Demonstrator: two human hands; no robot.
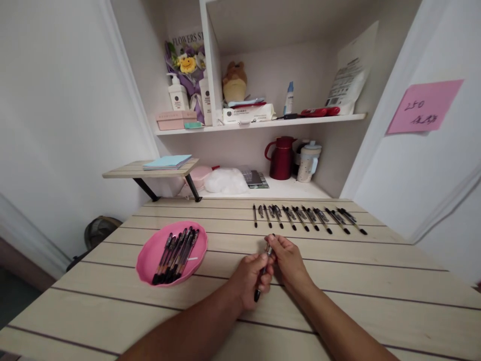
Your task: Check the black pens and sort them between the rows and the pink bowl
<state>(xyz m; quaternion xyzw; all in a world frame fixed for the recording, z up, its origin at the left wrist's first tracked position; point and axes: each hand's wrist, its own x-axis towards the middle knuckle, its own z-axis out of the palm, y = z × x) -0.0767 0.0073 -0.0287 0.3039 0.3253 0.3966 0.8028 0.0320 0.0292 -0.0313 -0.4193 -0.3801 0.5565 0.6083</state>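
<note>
My left hand [251, 280] is closed around the barrel of a black pen [259, 290], whose lower end sticks out below the fist. My right hand [287, 258] pinches the pen's upper end with its fingertips. Both hands hover over the middle of a light wooden table [376, 281]. To the left lies a pink plate [150, 258] holding several black pens [176, 253]. Beyond my hands a row of several black pens [308, 218] lies side by side on the table.
A low wooden riser [124, 173] with a blue notebook [167, 161] stands at the back left. Shelves behind hold a red jug [281, 158], a white cup [308, 161], bottles, a plush toy and a flower bouquet. A pink note [424, 106] sticks to the right wall.
</note>
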